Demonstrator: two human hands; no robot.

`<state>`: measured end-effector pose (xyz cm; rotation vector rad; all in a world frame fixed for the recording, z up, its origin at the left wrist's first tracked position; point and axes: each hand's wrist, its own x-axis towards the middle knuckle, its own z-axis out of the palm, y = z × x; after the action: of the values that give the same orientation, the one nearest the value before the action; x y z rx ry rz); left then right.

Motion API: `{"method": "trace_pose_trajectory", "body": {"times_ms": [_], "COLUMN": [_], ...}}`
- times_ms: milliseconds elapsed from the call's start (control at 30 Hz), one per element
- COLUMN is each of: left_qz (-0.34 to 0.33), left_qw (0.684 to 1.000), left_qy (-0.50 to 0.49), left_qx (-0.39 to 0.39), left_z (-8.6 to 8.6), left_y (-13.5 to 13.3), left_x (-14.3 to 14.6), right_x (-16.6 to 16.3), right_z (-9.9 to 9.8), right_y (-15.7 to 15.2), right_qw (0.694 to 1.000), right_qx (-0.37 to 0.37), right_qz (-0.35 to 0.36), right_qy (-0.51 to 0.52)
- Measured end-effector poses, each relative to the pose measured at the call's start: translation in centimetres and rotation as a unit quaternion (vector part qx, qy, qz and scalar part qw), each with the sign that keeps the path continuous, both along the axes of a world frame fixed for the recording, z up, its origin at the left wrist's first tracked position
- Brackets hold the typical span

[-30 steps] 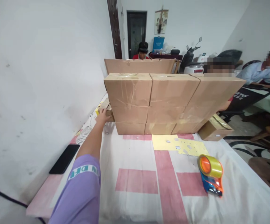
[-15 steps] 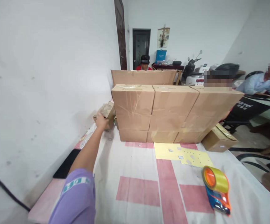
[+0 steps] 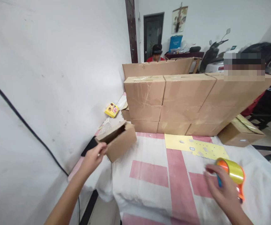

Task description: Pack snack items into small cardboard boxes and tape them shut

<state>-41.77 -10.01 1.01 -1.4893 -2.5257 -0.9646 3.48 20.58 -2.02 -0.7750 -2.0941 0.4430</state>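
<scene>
My left hand [image 3: 95,156] pinches the near left corner of a small open-topped cardboard box [image 3: 123,143], which is slightly tilted on the table. Its inside is dark. On the right, my right hand [image 3: 223,184] is beside a tape dispenser [image 3: 240,189] carrying a roll of yellow tape [image 3: 235,171]. The fingers there are apart and a little blurred, and the hand covers part of the dispenser; whether it touches it I cannot tell.
A wall of stacked cardboard boxes [image 3: 168,100] crosses the table's back. Yellow sheets [image 3: 196,146] lie before it, and another box [image 3: 240,132] sits right. A yellow packet [image 3: 112,110] and black flat item [image 3: 90,146] lie left. People are beyond the boxes.
My left hand has drawn the small box nearer from beside the stack; a yellow packet now shows behind it. My right hand has come into view at the tape dispenser. The view has shifted.
</scene>
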Motion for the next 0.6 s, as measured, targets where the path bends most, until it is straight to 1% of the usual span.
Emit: {"method": "trace_pose_trajectory", "body": {"times_ms": [33, 100, 200, 300, 367, 433, 533, 600], "left_qz": [-0.047, -0.131, -0.224, -0.293, -0.305, -0.29, -0.262, -0.252], "left_qw": [0.999, 0.99, 0.974, 0.956, 0.952, 0.957, 0.965, 0.967], "left_qy": [0.027, 0.06, 0.041, -0.005, -0.018, -0.015, -0.017, -0.025], "left_qx": [-0.001, 0.003, 0.016, 0.019, 0.018, 0.012, 0.0, 0.002], "left_z": [-0.4, -1.1, -1.9, -2.4, -2.9, -3.6, -4.7, -5.4], "left_y": [0.0, 0.5, 2.0, 3.8, 4.9, 5.7, 6.2, 6.2], "left_x": [1.3, 3.6, 6.3, 8.2, 9.3, 10.2, 11.3, 11.9], "right_x": [-1.8, -5.1, -8.5, -10.2, -11.0, -11.6, -12.1, -12.3], "right_z": [-0.1, 0.4, 2.8, 5.4, 6.5, 7.0, 7.4, 7.8], "right_y": [0.1, 0.0, -0.4, -1.1, -1.9, -2.9, -4.4, -4.7], "right_qw": [0.997, 0.988, 0.971, 0.942, 0.918, 0.899, 0.883, 0.877], "right_qx": [0.009, 0.022, 0.01, -0.007, 0.004, 0.022, 0.051, 0.071], "right_qz": [0.069, 0.148, 0.221, 0.272, 0.275, 0.266, 0.245, 0.216], "right_qy": [-0.024, -0.05, -0.086, -0.195, -0.284, -0.346, -0.398, -0.422]}}
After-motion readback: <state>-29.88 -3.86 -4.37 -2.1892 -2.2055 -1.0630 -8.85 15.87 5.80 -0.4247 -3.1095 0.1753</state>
